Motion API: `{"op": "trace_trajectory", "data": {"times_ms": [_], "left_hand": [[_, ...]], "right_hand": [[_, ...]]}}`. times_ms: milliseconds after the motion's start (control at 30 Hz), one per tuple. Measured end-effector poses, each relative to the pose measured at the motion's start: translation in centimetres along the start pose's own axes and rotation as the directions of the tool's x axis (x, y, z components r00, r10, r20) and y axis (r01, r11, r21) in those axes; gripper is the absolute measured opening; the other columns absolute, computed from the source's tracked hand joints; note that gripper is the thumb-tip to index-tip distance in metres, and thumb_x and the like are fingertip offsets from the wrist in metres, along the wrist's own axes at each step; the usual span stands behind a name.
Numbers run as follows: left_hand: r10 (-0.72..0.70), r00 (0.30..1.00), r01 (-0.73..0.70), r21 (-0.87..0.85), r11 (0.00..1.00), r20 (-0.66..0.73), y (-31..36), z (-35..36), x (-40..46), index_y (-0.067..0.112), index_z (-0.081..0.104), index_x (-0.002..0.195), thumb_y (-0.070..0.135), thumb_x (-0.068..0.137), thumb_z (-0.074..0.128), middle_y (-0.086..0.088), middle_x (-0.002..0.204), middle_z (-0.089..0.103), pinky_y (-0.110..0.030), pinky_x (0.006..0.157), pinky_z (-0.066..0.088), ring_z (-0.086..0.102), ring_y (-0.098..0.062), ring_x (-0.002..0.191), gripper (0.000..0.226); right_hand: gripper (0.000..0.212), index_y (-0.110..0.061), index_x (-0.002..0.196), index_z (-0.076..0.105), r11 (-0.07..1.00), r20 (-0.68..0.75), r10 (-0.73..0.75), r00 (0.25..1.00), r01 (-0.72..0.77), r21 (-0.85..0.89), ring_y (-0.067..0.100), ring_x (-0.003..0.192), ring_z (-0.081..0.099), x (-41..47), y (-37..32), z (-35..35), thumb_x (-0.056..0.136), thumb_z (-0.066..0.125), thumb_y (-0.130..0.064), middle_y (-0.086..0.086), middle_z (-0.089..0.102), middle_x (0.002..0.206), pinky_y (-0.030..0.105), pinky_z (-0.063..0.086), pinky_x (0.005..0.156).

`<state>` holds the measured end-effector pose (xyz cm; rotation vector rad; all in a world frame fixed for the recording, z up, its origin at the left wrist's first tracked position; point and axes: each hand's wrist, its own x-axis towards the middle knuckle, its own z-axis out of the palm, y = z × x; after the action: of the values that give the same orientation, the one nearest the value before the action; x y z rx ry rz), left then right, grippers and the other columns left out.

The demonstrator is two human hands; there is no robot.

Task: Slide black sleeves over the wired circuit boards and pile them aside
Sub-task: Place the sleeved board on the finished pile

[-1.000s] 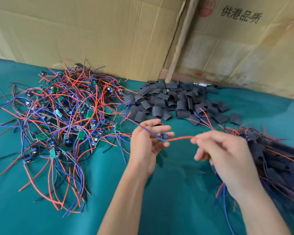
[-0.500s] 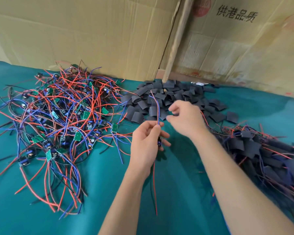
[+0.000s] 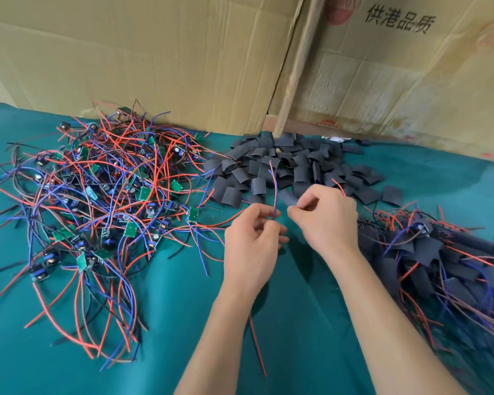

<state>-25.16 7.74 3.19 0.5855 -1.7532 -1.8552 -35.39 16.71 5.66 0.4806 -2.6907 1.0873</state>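
At the middle of the green table (image 3: 69,360), your left hand (image 3: 251,246) has its fingers curled around a wired circuit board's red and blue leads (image 3: 274,192), which stand upright. Your right hand (image 3: 325,218), just beside it at 3 o'clock, pinches one black sleeve (image 3: 287,197). Loose sleeves (image 3: 291,163) lie at 12 o'clock, bare boards (image 3: 103,201) at 9, sleeved ones (image 3: 439,266) at 3.

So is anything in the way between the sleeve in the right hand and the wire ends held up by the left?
Nothing visible. The right hand pinches a black sleeve right beside the upright wires gripped in the left hand, with only open air between them.
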Motion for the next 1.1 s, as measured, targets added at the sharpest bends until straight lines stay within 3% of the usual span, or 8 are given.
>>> {"op": "trace_trajectory", "data": {"times_ms": [133,267,500,633,733,867,1000,1100], "left_hand": [[0.09,0.996,-0.092,0.1,0.991,0.027,-0.3,0.2,-0.2,0.028,0.069,0.092,0.019,0.101,0.058,-0.001,0.068,0.07,-0.033,0.062,0.058,0.07,-0.014,0.057,0.017],[0.095,0.995,-0.098,0.13,0.987,0.029,-0.4,0.1,-0.2,0.037,0.069,0.097,0.022,0.1,0.062,0.001,0.066,0.071,-0.042,0.066,0.061,0.069,-0.016,0.053,0.016],[0.14,0.99,-0.141,0.227,0.964,0.019,-0.5,0.0,-0.3,0.025,0.076,0.11,0.019,0.099,0.062,0.005,0.069,0.071,-0.027,0.059,0.056,0.066,-0.011,0.046,0.019],[0.17,0.984,-0.18,0.28,0.943,0.058,-0.6,0.2,-0.5,0.032,0.076,0.107,0.02,0.098,0.061,0.009,0.066,0.069,-0.026,0.058,0.055,0.065,-0.009,0.046,0.021],[0.171,0.983,-0.183,0.272,0.945,0.069,-0.6,0.3,-0.6,0.037,0.075,0.101,0.019,0.097,0.062,0.011,0.065,0.067,-0.025,0.056,0.054,0.065,-0.011,0.046,0.023],[0.127,0.986,-0.148,0.214,0.966,0.107,-0.5,0.6,-0.7,0.043,0.073,0.092,0.018,0.097,0.063,0.005,0.069,0.07,-0.021,0.049,0.05,0.065,-0.015,0.045,0.028],[0.111,0.974,-0.159,0.244,0.957,0.199,-0.4,0.8,-0.9,0.038,0.076,0.091,0.015,0.096,0.063,0.008,0.066,0.069,-0.021,0.049,0.051,0.063,-0.015,0.042,0.027],[0.124,0.961,-0.196,0.289,0.937,0.249,-0.4,1.0,-1.2,0.046,0.072,0.086,0.016,0.095,0.063,0.011,0.064,0.067,-0.018,0.049,0.05,0.062,-0.011,0.04,0.033]], "right_hand": [[0.015,-0.022,0.066,0.068,0.914,0.034,0.18,0.983,-0.18,0.364,0.015,0.065,0.067,-2.3,0.4,-1.4,0.063,0.081,-0.03,-0.007,0.071,0.063,0.037,0.056,0.068],[0.018,-0.02,0.069,0.067,0.827,0.161,0.145,0.976,-0.209,0.522,0.032,0.076,0.072,-3.8,-0.2,-2.0,0.06,0.079,-0.029,0.002,0.07,0.069,0.054,0.06,0.079],[0.042,-0.039,0.102,0.072,0.814,0.323,0.044,0.945,-0.221,0.538,0.026,0.073,0.076,-3.7,-0.2,-2.4,0.061,0.073,-0.028,0.0,0.074,0.086,0.055,0.06,0.085],[0.04,-0.035,0.1,0.075,0.781,0.374,0.016,0.927,-0.245,0.574,0.027,0.074,0.077,-3.8,0.2,-3.0,0.065,0.07,-0.018,0.004,0.078,0.084,0.051,0.063,0.083],[0.034,-0.023,0.099,0.074,0.664,0.254,0.099,0.962,-0.254,0.703,0.03,0.072,0.076,-3.5,0.1,-3.6,0.069,0.068,-0.008,0.011,0.076,0.082,0.045,0.065,0.077],[0.028,0.001,0.105,0.062,0.345,0.052,0.296,0.954,-0.157,0.925,0.027,0.072,0.07,-2.5,0.3,-4.2,0.078,0.066,0.007,0.012,0.068,0.075,0.041,0.063,0.078],[0.022,-0.001,0.099,0.058,0.296,-0.048,0.381,0.923,-0.073,0.952,0.019,0.062,0.06,-2.1,0.6,-4.2,0.084,0.064,0.014,0.007,0.065,0.064,0.045,0.063,0.082],[0.022,-0.002,0.095,0.057,0.318,-0.069,0.371,0.926,-0.057,0.946,0.023,0.065,0.061,-2.1,0.6,-4.0,0.082,0.064,0.014,0.007,0.065,0.063,0.044,0.063,0.08]]}}
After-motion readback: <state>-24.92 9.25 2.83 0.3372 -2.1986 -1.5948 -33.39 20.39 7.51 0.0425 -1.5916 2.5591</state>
